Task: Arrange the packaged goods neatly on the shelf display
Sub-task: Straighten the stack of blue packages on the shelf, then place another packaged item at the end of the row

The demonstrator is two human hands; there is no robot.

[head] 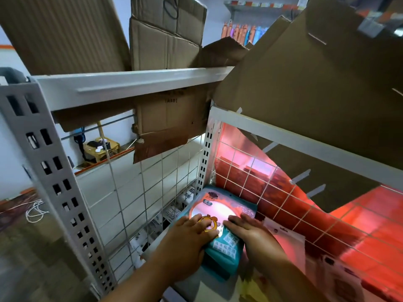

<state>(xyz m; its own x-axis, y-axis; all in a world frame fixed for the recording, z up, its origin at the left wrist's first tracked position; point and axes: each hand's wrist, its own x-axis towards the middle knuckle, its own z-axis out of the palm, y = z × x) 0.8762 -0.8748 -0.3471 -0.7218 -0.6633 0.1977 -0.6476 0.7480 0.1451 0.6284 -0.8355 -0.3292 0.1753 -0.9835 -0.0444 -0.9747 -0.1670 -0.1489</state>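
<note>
Left hand [189, 243] and right hand [250, 236] are pressing flat-fingered on teal package [218, 211] | risk — uneven pushing is likely skewing it against wire grid [262, 192] beyond the hands

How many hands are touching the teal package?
2. The left hand lies on the left part of the teal package, the right hand on its right part. None seems hidden.

Both forearms are extended forward and down. The left hand [192, 238] and right hand [250, 233] are laid palm-down, side by side, fingers nearly straight.
</note>
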